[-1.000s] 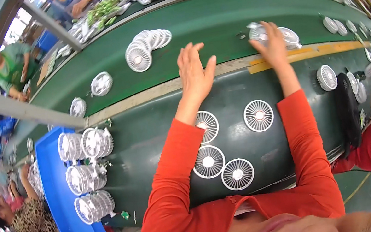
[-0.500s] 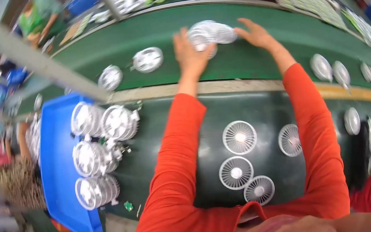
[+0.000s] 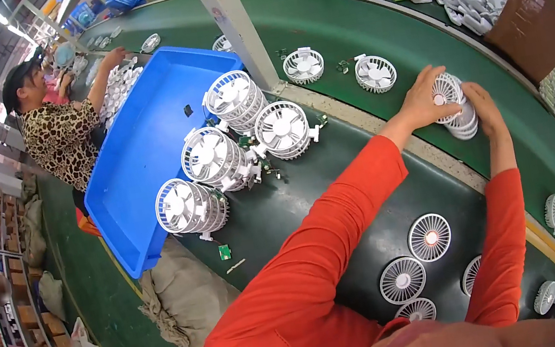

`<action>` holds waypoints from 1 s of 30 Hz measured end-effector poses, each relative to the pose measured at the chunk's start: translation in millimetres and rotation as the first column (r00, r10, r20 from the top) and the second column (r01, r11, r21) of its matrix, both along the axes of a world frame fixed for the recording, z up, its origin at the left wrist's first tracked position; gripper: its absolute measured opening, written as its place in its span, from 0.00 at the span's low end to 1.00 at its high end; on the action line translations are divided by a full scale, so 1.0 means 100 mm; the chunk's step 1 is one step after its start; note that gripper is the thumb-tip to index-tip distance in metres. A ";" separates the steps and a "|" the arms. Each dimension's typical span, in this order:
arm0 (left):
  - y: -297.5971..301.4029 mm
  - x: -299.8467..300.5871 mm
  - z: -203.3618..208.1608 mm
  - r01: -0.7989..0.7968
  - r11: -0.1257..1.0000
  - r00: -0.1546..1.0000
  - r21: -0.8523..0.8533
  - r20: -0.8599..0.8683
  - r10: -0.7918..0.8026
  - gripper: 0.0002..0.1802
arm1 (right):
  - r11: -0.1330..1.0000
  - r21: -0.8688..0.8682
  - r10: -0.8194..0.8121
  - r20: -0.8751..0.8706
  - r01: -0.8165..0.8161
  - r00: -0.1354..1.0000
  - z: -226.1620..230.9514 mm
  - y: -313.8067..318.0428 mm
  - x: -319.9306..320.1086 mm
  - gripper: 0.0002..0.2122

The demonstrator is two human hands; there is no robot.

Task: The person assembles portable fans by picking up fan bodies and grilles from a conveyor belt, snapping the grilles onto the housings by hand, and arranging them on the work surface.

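Observation:
A small stack of round white fan covers is on the green conveyor belt, between my two hands. My left hand holds the stack on its left, with the thumb over the top cover. Around the right side curve the fingers of my right hand, closed on the same stack. On the belt to the left are two white fan housings with blades, one nearer my hands and another farther off. Loose slotted covers, such as this one, lie on the dark green table below my arms.
Stacks of white fan housings stand beside a blue tray on the left. A metal post rises by the belt. A green circuit board lies near the table's edge. Beyond the tray, a co-worker reaches toward white parts.
The view has swung to the left, bringing more of the blue tray and the co-worker into sight. My hands, apart around the covers before, have closed in on the stack.

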State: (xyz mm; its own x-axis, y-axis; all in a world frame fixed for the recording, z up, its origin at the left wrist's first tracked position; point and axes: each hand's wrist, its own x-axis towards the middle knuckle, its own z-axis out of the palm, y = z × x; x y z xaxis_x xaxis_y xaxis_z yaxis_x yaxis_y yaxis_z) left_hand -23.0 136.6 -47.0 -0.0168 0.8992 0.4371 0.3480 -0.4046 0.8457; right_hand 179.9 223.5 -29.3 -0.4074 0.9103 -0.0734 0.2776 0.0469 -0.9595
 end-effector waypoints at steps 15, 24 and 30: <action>-0.94 0.20 0.11 0.649 0.752 0.760 -0.115 0.059 -0.647 0.27 | 0.984 -0.165 0.087 0.144 -0.063 0.986 0.39 -2.12 0.75 0.18; -1.05 0.26 -0.13 0.450 0.891 0.858 -0.065 0.308 -0.411 0.06 | 0.861 0.474 -0.047 0.438 -0.187 0.898 0.58 -2.50 0.33 0.26; -0.63 -0.05 -0.04 -0.303 0.934 0.947 0.188 0.166 0.274 0.11 | 0.696 0.590 -0.119 0.656 -0.409 0.745 0.31 -2.85 -0.22 0.30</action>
State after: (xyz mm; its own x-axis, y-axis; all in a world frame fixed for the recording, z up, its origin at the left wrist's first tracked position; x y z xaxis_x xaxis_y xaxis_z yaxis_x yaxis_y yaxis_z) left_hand -27.9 73.8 -50.7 -0.3337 0.7357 0.5894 0.3649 -0.4757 0.8004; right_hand 158.2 -61.7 2.0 -0.6367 0.7343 0.2354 0.6937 0.6788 -0.2409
